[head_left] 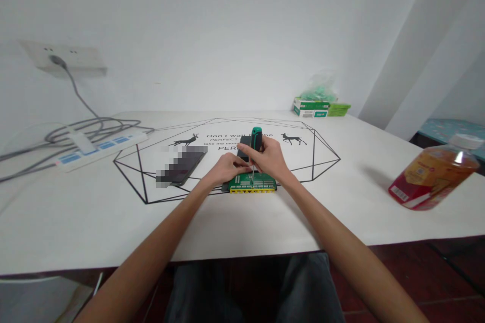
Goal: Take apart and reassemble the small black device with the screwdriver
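A green circuit board [245, 181] with a row of yellow parts along its near edge lies in a dark housing on the white table [113, 232]. My right hand [268, 155] is closed round a black and green screwdriver [256, 139], held upright with its shaft pointing down at the board. At the board's far left side is my left hand [226, 167], its fingers pinched close to the shaft; what they grip, if anything, is too small to make out. Behind the hands a black object [244, 144] is partly hidden.
A dark phone [185, 165] lies left of the board. Farther left are a white power strip [102, 150] and grey cables [87, 123]. An orange drink bottle [432, 176] stands at the right. Green and white boxes [311, 107] sit by the wall.
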Demonstrator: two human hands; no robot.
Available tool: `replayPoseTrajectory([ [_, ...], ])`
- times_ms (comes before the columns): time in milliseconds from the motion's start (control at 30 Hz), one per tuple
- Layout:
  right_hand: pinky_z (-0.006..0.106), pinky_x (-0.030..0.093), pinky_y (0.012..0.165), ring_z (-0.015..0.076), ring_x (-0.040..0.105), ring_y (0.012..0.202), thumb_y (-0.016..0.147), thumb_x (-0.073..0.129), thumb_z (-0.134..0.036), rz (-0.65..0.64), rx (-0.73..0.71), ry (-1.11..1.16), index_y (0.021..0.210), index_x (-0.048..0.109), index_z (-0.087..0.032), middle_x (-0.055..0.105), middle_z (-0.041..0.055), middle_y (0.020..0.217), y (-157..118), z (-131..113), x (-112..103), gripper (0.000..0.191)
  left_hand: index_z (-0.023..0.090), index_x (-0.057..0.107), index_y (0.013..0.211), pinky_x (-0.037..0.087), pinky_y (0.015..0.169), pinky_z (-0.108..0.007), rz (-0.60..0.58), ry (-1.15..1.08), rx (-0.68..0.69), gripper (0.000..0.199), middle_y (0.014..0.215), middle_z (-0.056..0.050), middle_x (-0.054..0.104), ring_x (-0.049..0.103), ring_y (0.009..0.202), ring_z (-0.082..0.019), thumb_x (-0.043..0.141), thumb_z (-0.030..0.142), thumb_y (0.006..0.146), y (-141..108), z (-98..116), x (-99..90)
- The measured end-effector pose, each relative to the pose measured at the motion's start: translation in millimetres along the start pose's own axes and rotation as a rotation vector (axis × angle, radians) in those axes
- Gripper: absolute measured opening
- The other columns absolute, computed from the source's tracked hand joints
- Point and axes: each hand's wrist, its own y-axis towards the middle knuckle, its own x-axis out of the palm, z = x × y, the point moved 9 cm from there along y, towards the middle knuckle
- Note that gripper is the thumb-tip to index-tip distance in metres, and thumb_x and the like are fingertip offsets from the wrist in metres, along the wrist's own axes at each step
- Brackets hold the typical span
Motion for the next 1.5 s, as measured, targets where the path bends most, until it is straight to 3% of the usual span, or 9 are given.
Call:
replayPoseTrajectory([
  [567,0.025,0.036,0.043,0.0123,0.049,0.049,0.075,0.062,-0.061,-0.011,0.045,0.026,0.066,0.05,-0.02,0.052,-0.0006,0.051,0,4,-2,0.043,0.014,0.078,0.073,0.042,0.059,-0.025,0.012,0.028,0.022,0.022,0.067,-0.005,0.072,0.06,0.064,-0.018,0.064,0.031,0.072,1,2,0.1],
  [767,0.025,0.035,0.043,0.0099,0.045,0.042,0.075,0.061,-0.061,-0.021,0.033,0.057,0.063,0.048,-0.02,0.05,-0.003,0.046,0,3,-1,0.045,0.014,0.077,0.077,0.044,0.063,-0.027,-0.004,0.009,0.026,0.025,0.075,-0.006,0.074,0.063,0.07,-0.02,0.063,0.033,0.074,0,4,0.8],
  [1167,0.024,0.036,0.042,0.0094,0.046,0.039,0.076,0.062,-0.058,-0.069,0.016,0.09,0.064,0.047,-0.02,0.054,-0.0029,0.046,-2,-1,3,0.043,0.014,0.076,0.073,0.041,0.06,-0.026,0.007,0.042,0.015,0.025,0.068,-0.005,0.072,0.06,0.066,-0.019,0.063,0.035,0.074,2,0,0.7],
  [1500,0.022,0.028,0.039,0.0063,0.037,0.037,0.081,0.058,-0.055,-0.487,0.019,0.244,0.057,0.056,-0.017,0.043,-0.0055,0.041,-9,-16,21,0.045,0.014,0.067,0.065,0.044,0.06,-0.024,0.065,0.029,0.087,0.027,0.064,-0.002,0.066,0.059,0.065,-0.017,0.061,0.038,0.076,1,-2,-0.3],
])
